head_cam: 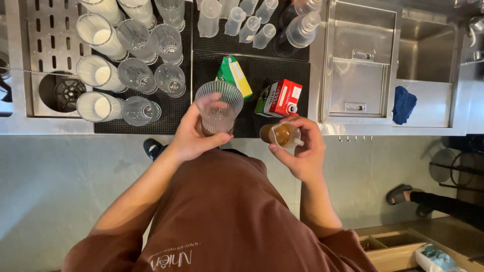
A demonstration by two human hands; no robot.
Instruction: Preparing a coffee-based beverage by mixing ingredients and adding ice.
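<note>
Your left hand (194,136) grips a clear ribbed glass tumbler (218,108) with a brown layer at its base; your right hand (302,151) holds a small clear cup of brown liquid (282,134). Behind sit a green-and-yellow carton (233,75) and a red-and-green carton (280,98) on black dotted matting (252,40) over the grey steel counter (50,128). A blue cloth (403,104) lies right.

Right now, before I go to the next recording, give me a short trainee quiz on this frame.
1. True or false: the left hand holds a ribbed glass.
2. What does the right hand hold? A) a small cup of brown liquid B) a blue cloth C) a spray bottle
3. Fill in: beside the green carton on the black mat lies a ___ carton.

Key: 1 true; 2 A, the small cup; 3 red.
</note>
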